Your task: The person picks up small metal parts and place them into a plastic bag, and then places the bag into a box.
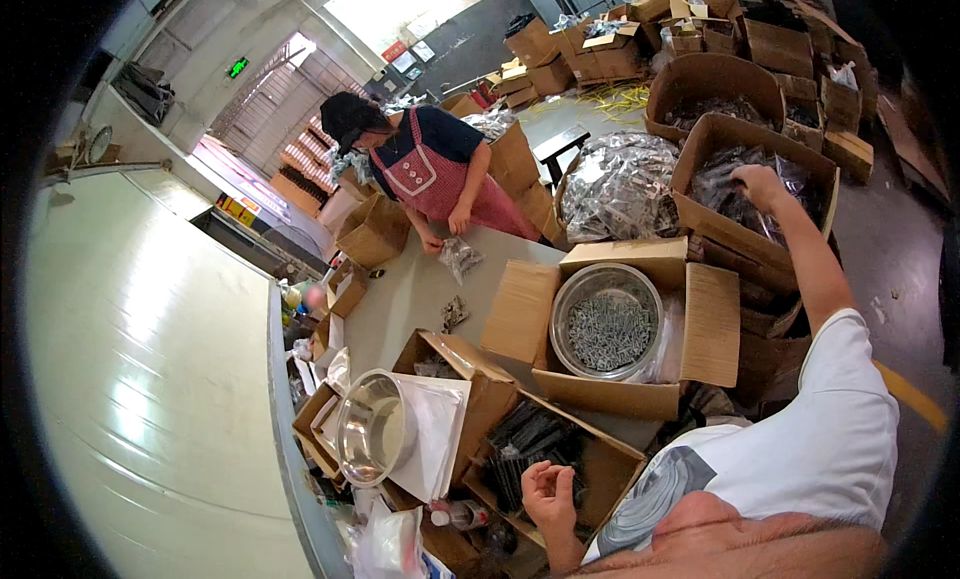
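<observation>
My right arm stretches out to a large cardboard box [725, 139] at the far right. Clear plastic bags with dark contents [715, 184] lie in it, and my right hand [762, 187] has its fingers closed at one of them; the fingertips are partly hidden. Close to my body, my left hand [550, 496] hovers by an open carton [610, 464] of long black parts [530, 444]. Its fingers are loosely curled, the thumb stands apart, and nothing shows between them. Between my arms, a round metal bowl [562, 351] full of small screws sits in an open carton [610, 391].
Across the grey table [400, 299], a person [440, 169] in a red checked apron handles a small clear bag [460, 257]. An empty metal bowl [350, 439] and white sheets [445, 444] stand left of me. A heap of bagged metal parts [620, 184] lies beyond the screws.
</observation>
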The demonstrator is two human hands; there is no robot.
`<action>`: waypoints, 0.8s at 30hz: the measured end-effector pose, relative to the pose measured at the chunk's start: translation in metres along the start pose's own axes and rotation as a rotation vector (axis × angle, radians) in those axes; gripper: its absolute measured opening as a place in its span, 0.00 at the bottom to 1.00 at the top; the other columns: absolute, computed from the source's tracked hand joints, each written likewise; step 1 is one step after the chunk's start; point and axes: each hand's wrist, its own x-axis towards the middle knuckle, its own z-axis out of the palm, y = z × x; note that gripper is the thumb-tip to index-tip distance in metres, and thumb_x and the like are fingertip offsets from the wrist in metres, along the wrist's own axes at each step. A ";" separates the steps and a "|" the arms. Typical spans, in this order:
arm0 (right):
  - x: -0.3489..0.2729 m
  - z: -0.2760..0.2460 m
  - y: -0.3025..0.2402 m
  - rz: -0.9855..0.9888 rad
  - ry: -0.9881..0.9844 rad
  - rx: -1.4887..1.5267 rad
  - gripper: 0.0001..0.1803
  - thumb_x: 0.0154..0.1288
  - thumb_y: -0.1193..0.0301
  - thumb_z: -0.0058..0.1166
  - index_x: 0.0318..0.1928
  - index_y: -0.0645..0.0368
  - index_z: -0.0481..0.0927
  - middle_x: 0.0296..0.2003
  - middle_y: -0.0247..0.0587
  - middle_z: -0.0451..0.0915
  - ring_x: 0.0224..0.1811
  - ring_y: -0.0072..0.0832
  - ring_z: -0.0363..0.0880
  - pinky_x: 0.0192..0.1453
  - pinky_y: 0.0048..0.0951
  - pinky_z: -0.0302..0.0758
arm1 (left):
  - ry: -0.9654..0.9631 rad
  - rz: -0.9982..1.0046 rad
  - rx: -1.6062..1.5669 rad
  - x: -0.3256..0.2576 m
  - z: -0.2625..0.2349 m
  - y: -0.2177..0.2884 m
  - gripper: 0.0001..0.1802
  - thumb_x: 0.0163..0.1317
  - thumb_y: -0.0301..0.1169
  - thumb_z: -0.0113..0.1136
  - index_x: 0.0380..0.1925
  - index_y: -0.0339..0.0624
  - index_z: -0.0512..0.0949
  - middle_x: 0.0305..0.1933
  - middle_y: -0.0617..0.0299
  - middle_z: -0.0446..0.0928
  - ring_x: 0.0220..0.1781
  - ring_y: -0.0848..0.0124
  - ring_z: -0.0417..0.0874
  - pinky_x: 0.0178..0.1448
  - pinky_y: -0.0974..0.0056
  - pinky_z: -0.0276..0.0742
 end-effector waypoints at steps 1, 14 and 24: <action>0.002 0.005 0.016 -0.004 0.120 0.153 0.10 0.54 0.77 0.57 0.38 0.59 0.80 0.33 0.49 0.77 0.43 0.43 0.77 0.46 0.40 0.73 | 0.007 -0.014 -0.021 0.000 0.000 -0.003 0.15 0.58 0.24 0.63 0.43 0.37 0.71 0.33 0.59 0.78 0.31 0.78 0.76 0.34 0.73 0.72; -0.011 -0.022 0.013 0.235 0.426 0.252 0.18 0.65 0.56 0.53 0.34 0.61 0.78 0.32 0.38 0.78 0.29 0.32 0.76 0.36 0.35 0.73 | -0.067 0.025 0.002 0.002 0.002 -0.010 0.13 0.59 0.25 0.62 0.43 0.37 0.72 0.33 0.61 0.78 0.30 0.80 0.75 0.33 0.75 0.70; -0.090 0.076 -0.183 -0.743 -0.600 0.279 0.14 0.45 0.69 0.67 0.36 0.54 0.83 0.38 0.40 0.77 0.45 0.40 0.76 0.49 0.38 0.72 | -0.044 0.013 -0.006 -0.007 0.003 -0.015 0.14 0.59 0.25 0.63 0.44 0.37 0.72 0.33 0.63 0.78 0.32 0.80 0.75 0.36 0.75 0.71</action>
